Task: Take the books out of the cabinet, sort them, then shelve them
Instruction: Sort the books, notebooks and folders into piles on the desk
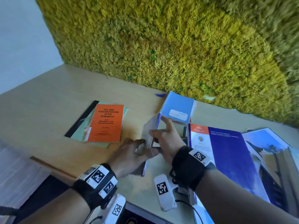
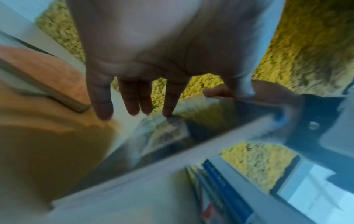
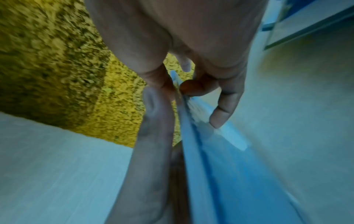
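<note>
One thin book (image 1: 151, 131), R hand (image 1: 166, 141) pinching it, L hand (image 1: 129, 157) straight-fingered, touching

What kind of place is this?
Likely an office or study room; can't be sure. A moss wall backs a pale wood counter, and study books lie on it: an orange booklet, a Kaplan book, a spiral notebook. The right hand pinches a thin book.

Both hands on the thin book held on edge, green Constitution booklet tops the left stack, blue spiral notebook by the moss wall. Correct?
Wrong colour: head view shows the Constitution booklet topping the left stack is orange. The rest holds: left hand and right hand are on the thin book held on edge, blue spiral notebook by the moss wall.
</note>
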